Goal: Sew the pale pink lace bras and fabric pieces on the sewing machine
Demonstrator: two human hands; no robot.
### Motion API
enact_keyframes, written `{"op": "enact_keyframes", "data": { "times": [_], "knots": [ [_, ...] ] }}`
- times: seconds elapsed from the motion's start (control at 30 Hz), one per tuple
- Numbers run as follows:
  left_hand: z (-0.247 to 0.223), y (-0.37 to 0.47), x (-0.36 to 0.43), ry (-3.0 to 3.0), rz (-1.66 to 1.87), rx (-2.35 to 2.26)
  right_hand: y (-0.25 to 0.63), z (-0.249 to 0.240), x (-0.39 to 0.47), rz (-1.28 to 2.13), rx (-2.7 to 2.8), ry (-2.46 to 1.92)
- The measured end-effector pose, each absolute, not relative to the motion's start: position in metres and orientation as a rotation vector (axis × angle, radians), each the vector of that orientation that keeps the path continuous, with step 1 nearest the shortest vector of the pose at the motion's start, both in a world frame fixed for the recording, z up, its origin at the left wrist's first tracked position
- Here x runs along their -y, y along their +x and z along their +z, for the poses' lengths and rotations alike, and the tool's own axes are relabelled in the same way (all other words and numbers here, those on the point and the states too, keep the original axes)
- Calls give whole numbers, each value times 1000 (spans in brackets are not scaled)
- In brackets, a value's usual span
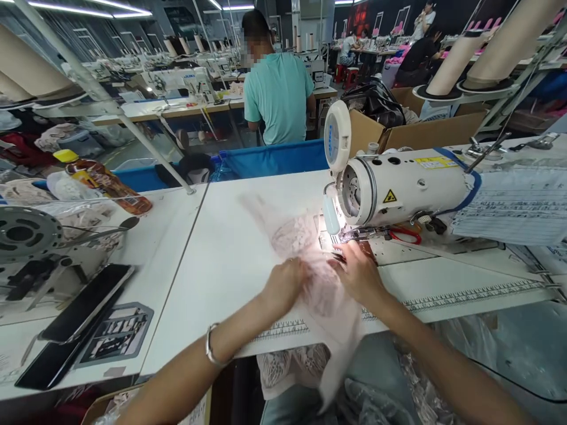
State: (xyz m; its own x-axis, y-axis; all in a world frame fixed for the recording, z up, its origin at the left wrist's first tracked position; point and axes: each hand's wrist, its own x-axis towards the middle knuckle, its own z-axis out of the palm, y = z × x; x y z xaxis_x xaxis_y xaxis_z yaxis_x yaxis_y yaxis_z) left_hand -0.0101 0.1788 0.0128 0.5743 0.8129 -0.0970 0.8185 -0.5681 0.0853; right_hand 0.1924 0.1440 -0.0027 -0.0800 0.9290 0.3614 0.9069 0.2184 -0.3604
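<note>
Left hand (286,285): clutching pink fabric (325,295) | fabric: between 2 hands | right hand (359,276): grip unclear

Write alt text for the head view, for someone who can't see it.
A left hand and a right hand handle pale pink lace fabric at the lit end of a white sewing machine; beyond is a person in teal.

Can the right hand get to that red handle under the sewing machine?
Probably yes: the red handle is near the right hand, and nothing tall seems between them, though that hand looks busy at the pink fabric.
</note>
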Motion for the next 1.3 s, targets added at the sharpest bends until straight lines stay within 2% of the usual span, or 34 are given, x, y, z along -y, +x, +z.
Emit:
{"op": "enact_keyframes", "data": {
  "times": [0.13,0.2,0.3,0.43,0.57,0.73,0.83,0.93,1.03,1.17,1.3],
  "knots": [
    [-5,-14,-122,2800,371,-1390,166,-13,-125,183,2133,-1794],
    [-5,-20,-105,2735,309,-1415,172,-16,-109,306,2206,-1623],
    [6,-29,-85,2710,62,-1214,191,-7,-81,621,2253,-1322],
    [25,-36,-68,2729,168,-765,214,20,-47,1081,2348,-1070],
    [25,-35,-68,2339,107,-235,228,35,-30,1445,2409,-1048],
    [14,-29,-76,1704,106,-257,231,25,-29,1827,2152,-1107],
    [7,-29,-78,1511,117,-318,228,19,-33,1779,2102,-948],
    [2,-37,-77,1406,121,-364,227,20,-34,1679,2025,-961],
    [-1,-47,-74,1343,152,-408,230,21,-32,1719,1870,-975],
    [-9,-51,-63,1179,436,-516,234,10,-26,1766,1651,-985],
    [-24,-38,-49,704,717,-583,232,-3,-20,1829,1484,-1079]
  ]
}}
